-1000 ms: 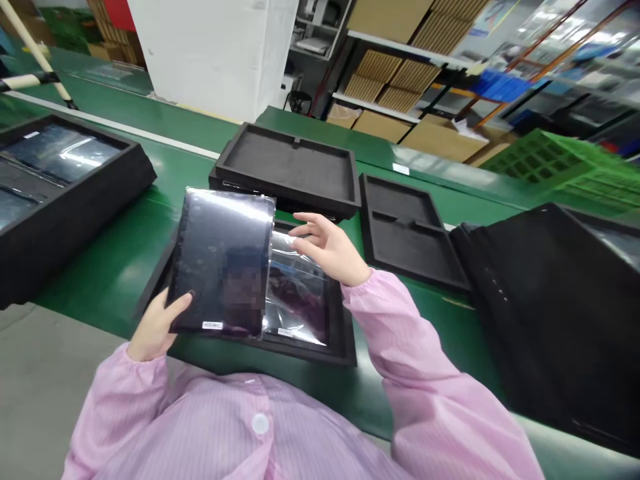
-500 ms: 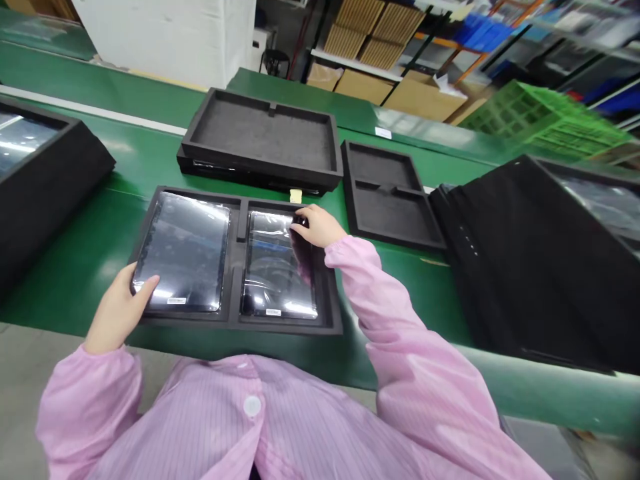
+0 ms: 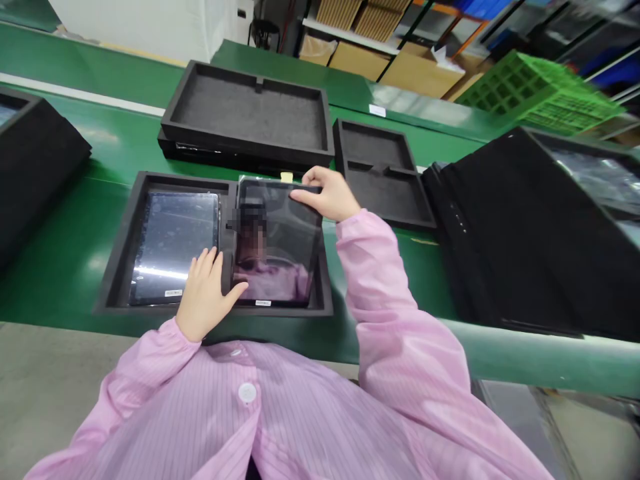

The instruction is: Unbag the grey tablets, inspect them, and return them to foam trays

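Head view: a dark tablet [image 3: 285, 227], sleeved in clear film [image 3: 245, 179], is positioned over the right compartment of a black foam tray [image 3: 120, 267], its edges lying close to the compartment walls. Its upper right corner is grasped by the right hand [image 3: 327, 195], with the fingers hooked over the edge. The left hand [image 3: 204, 297] is not clenched: its fingers are spread over the lower part of a second tablet [image 3: 173, 243], and its thumb is laid on the lower left corner of the first. Opposite corners are thus controlled, which probably steadies the panel while most of its face is left uncovered. The upper edge appears to sit slightly proud of the tray, though this cannot be confirmed from this angle. The glossy black face reflects a pink sleeve [image 3: 380, 280], and a pixelated patch [image 3: 251, 233] obscures part of it. A small white label [image 3: 263, 303] is seen at its lower edge. The second tablet is seated in the left compartment. Two further foam trays [image 3: 247, 110] [image 3: 383, 177] are set behind, on a green workbench [image 3: 80, 280].
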`<state>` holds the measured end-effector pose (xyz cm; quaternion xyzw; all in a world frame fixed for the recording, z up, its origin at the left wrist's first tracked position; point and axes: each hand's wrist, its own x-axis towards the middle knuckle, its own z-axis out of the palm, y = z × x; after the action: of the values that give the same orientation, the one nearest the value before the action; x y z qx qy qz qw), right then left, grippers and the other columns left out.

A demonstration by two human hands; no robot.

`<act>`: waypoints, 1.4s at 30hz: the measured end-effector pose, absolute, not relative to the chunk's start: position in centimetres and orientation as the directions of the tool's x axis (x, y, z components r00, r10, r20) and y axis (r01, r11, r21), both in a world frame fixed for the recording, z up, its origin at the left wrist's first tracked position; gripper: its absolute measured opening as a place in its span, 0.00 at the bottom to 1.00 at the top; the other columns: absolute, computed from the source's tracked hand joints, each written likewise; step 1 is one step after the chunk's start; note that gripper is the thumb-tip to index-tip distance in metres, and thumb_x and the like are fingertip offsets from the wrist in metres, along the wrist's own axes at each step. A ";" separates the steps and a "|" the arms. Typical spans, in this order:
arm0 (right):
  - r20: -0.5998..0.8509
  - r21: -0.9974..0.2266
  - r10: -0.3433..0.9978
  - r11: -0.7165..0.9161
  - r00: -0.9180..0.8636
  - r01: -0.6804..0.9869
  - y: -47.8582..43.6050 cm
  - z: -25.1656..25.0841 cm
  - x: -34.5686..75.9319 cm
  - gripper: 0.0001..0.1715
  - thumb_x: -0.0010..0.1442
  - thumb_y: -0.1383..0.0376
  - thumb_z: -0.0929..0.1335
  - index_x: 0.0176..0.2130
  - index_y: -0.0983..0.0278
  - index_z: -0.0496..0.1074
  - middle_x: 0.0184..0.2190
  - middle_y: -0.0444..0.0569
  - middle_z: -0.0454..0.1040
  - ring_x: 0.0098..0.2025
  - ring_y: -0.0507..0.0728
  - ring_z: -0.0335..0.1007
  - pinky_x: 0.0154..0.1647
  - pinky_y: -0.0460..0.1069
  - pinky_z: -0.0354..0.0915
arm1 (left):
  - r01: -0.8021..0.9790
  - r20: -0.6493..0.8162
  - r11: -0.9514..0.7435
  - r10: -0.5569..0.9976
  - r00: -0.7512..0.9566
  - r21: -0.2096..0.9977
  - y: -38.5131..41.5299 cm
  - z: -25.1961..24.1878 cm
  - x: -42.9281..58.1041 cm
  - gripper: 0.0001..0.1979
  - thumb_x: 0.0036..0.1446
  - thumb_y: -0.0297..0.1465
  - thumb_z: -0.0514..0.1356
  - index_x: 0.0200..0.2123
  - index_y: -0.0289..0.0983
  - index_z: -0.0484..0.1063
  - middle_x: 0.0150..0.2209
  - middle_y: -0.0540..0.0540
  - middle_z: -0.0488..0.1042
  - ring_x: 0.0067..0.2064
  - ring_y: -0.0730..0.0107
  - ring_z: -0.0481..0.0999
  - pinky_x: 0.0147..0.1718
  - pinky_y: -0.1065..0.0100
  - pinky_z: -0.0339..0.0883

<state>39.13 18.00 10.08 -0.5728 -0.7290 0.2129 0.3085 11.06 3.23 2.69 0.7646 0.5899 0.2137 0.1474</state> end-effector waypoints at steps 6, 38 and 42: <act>0.459 -0.703 0.884 0.420 -0.085 0.573 15.5 16.6 38.6 0.16 0.52 0.64 0.76 0.26 0.64 0.65 0.22 0.37 0.62 0.24 0.46 0.55 0.28 0.45 0.55 | 0.260 -0.073 -0.004 0.956 0.285 0.966 5.6 5.1 12.7 0.33 0.54 0.48 0.62 0.58 0.34 0.68 0.59 0.33 0.71 0.63 0.44 0.68 0.60 0.46 0.64; 0.106 -0.854 0.984 0.016 0.144 0.520 -2.6 6.1 30.1 0.15 0.58 0.65 0.66 0.20 0.63 0.68 0.15 0.42 0.67 0.18 0.48 0.60 0.21 0.44 0.59 | -0.557 -0.225 0.225 0.972 0.069 0.799 4.9 3.9 16.3 0.17 0.47 0.35 0.72 0.39 0.38 0.75 0.38 0.48 0.80 0.40 0.68 0.80 0.41 0.68 0.74; 0.369 -0.762 0.929 0.320 -0.029 0.563 -1.7 6.1 29.5 0.13 0.57 0.65 0.67 0.21 0.61 0.69 0.18 0.44 0.68 0.21 0.51 0.64 0.24 0.47 0.64 | -0.535 -0.294 0.323 0.945 0.142 0.780 4.9 4.4 16.2 0.18 0.46 0.37 0.72 0.39 0.38 0.74 0.36 0.48 0.80 0.37 0.69 0.79 0.39 0.69 0.73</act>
<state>29.50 -1.66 6.11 -0.5437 -0.6859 0.2104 0.4355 16.18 4.88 4.36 0.2582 0.3967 0.5213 0.7100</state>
